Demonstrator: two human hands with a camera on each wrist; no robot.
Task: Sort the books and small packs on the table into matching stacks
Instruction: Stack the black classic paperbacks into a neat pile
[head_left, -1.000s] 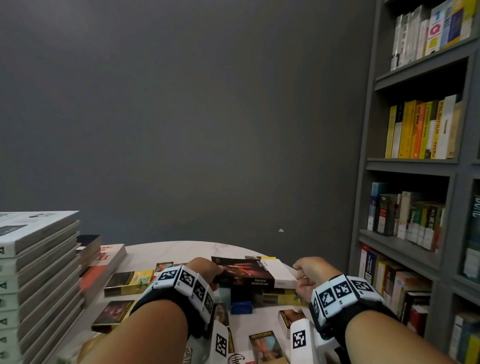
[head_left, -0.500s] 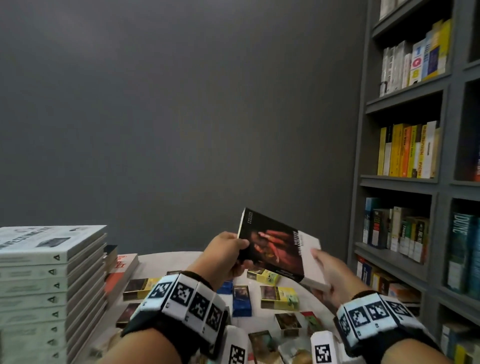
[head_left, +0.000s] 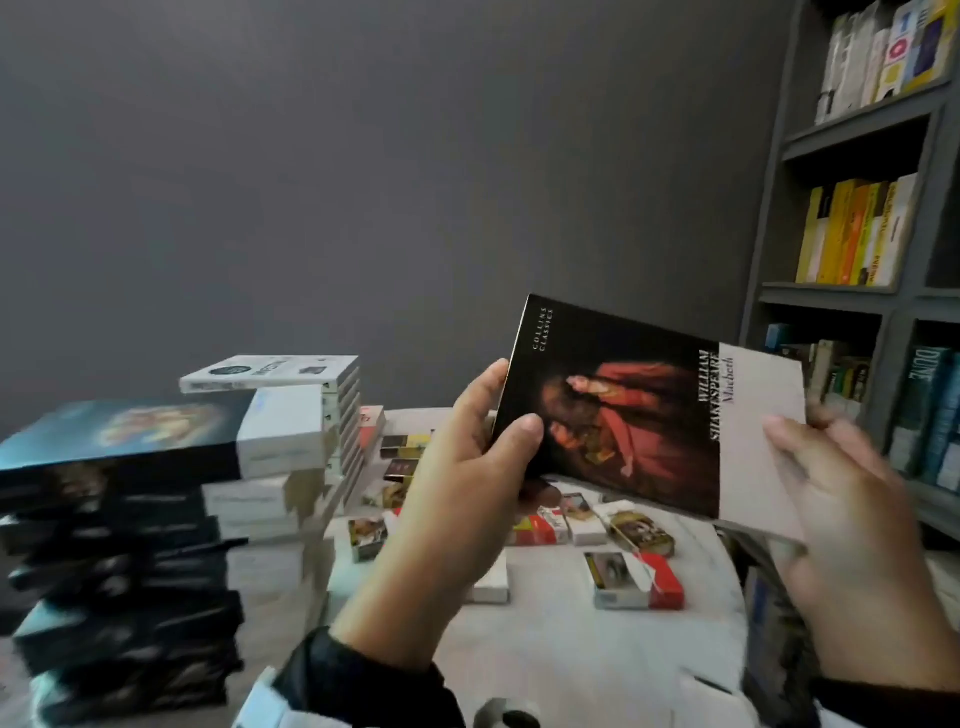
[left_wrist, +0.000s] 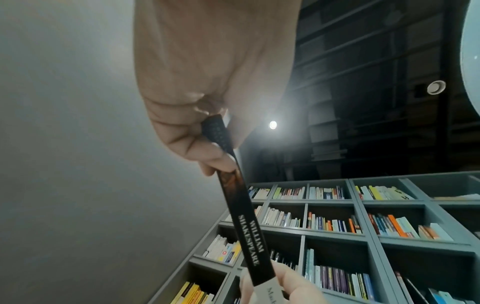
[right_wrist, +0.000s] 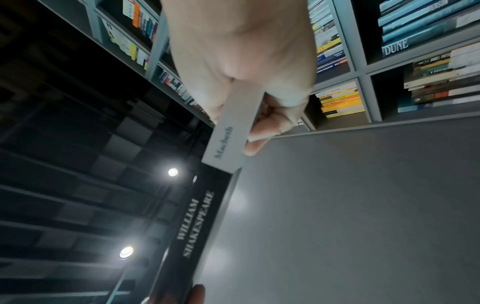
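Observation:
I hold a thin Macbeth paperback up above the table, its dark cover with a red figure facing me. My left hand grips its black end, thumb on the cover. My right hand pinches its pale grey end. The book's spine shows edge-on in the left wrist view, and again as the spine in the right wrist view. Several small packs lie scattered on the white table below. A stack of dark-covered matching books stands at the left.
A taller stack of white books rises behind the dark stack, with a red-and-white book beside it. A grey bookshelf full of books fills the right side. A plain grey wall lies beyond the table.
Both hands have lifted the Macbeth book off the table and tilted its cover up towards me. My view has swung left and down, bringing the dark stack into sight.

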